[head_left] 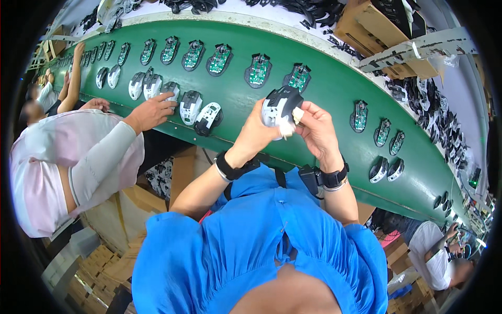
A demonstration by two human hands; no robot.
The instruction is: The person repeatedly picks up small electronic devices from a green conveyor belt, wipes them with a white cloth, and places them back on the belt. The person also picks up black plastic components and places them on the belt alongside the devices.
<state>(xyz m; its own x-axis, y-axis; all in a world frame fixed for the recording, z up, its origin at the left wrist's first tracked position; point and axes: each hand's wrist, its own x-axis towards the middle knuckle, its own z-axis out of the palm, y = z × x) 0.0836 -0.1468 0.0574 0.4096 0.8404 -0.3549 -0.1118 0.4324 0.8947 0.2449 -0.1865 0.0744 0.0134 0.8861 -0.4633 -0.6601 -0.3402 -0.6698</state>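
Note:
My left hand point(254, 133) holds a black and white computer mouse shell point(280, 104) up over the near edge of the green conveyor belt point(324, 89). My right hand point(318, 128) pinches a small white cloth point(293, 119) against the mouse's right side. Both wrists wear black straps. Behind the mouse, on the belt, lie green circuit-board mouse bases point(258, 70).
A co-worker's hand point(152, 111) on my left reaches to white and black mouse shells point(191, 106) on the belt. More mouse parts point(387, 170) lie to the right. Cardboard boxes point(376, 26) stand beyond the belt; another person point(436, 256) sits at lower right.

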